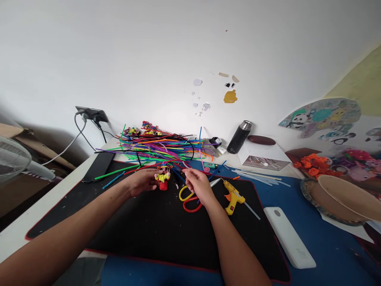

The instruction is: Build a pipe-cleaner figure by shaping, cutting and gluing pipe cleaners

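A small doll point(162, 182) made of fuzzy pipe cleaners, with a blue-and-red top, yellow middle and red base, stands upright in the fingers of my left hand point(142, 182). To its right, my right hand point(198, 183) is closed with thumb and fingertips together; whatever they pinch is too small or hidden to make out. Scissors point(191, 209) with one yellow and one red handle loop lie on the black mat point(154, 234), partly covered by my right hand. Just right of that hand rests a yellow hot glue gun point(233, 197), its clear glue stick poking out the back.
Behind my hands is a heap of coloured pipe cleaners point(160, 149), with several similar dolls point(149, 128) by the wall. A black thermos point(239, 137), loose glue sticks point(258, 177), a white case point(289, 237) and a bowl point(345, 194) stand or lie rightward. A fan point(18, 163) is far left.
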{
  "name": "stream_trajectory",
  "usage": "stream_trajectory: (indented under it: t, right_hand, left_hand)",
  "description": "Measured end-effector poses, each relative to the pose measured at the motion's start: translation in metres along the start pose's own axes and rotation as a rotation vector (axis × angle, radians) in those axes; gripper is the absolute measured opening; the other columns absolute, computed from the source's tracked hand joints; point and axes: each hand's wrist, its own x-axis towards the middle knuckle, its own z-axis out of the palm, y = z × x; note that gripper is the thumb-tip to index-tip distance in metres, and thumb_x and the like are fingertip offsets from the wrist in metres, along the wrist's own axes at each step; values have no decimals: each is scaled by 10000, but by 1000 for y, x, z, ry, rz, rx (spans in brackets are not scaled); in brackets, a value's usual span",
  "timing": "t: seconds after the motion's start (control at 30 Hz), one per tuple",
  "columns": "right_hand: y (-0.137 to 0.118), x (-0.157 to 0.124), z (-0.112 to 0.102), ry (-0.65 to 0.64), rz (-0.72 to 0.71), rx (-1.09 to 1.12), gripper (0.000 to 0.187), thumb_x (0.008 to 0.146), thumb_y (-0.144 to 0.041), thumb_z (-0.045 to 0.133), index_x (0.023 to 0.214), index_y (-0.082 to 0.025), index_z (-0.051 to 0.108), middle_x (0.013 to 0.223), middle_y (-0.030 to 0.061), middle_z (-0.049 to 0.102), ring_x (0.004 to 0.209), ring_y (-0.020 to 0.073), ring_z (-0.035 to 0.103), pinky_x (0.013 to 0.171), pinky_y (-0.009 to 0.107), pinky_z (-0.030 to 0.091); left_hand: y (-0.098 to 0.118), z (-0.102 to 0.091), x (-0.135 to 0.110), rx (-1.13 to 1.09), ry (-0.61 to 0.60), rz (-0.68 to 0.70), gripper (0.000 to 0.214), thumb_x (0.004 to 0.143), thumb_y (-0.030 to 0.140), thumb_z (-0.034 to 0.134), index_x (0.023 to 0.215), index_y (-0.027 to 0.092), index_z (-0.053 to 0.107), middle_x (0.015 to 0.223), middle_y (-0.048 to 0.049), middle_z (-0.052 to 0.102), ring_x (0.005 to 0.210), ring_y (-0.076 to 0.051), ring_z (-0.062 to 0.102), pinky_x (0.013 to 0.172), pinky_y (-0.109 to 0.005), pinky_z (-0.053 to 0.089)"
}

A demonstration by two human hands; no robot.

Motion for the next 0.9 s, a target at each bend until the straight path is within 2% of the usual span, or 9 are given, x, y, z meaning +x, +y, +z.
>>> stream_trajectory:
  t: [0.17, 0.43, 0.6, 0.9]
  right_hand:
    - [2, 1, -1, -15, -19, -12, 530, 867, -615, 754, 1120, -150, 771, 669, -31, 586, 487, 90, 460, 453, 238, 304]
    - [6, 3, -1, -19, -16, -20, 513, 863, -610, 754, 1116, -163, 770, 674, -27, 590, 499, 97, 471, 453, 238, 302]
    - [8, 4, -1, -32, -34, -31, 507, 880, -603, 734, 1113, -154, 763, 673, -31, 587, 486, 90, 457, 452, 241, 296]
    - [3, 1, 0, -30, -16, -46, 513, 883, -600, 730, 1119, -146, 764, 685, -28, 586, 498, 87, 468, 462, 239, 308]
  left_hand:
    - [3, -2, -1, -92, 22, -132, 252, 811, 194, 888, 1032, 157, 773, 843, -73, 787, 637, -156, 734, 532, -191, 575]
    - [5, 7, -6, -121, 54, -162, 220, 862, 152, 818, 1066, 151, 735, 837, -44, 750, 627, -131, 708, 505, -177, 574]
    - [4, 10, -9, -39, 57, -143, 231, 837, 217, 856, 1036, 154, 759, 853, -54, 747, 630, -122, 683, 518, -174, 554]
    - [0, 10, -4, 347, 88, -27, 498, 641, 507, 975, 937, 154, 788, 883, -51, 757, 644, -118, 615, 496, -177, 443]
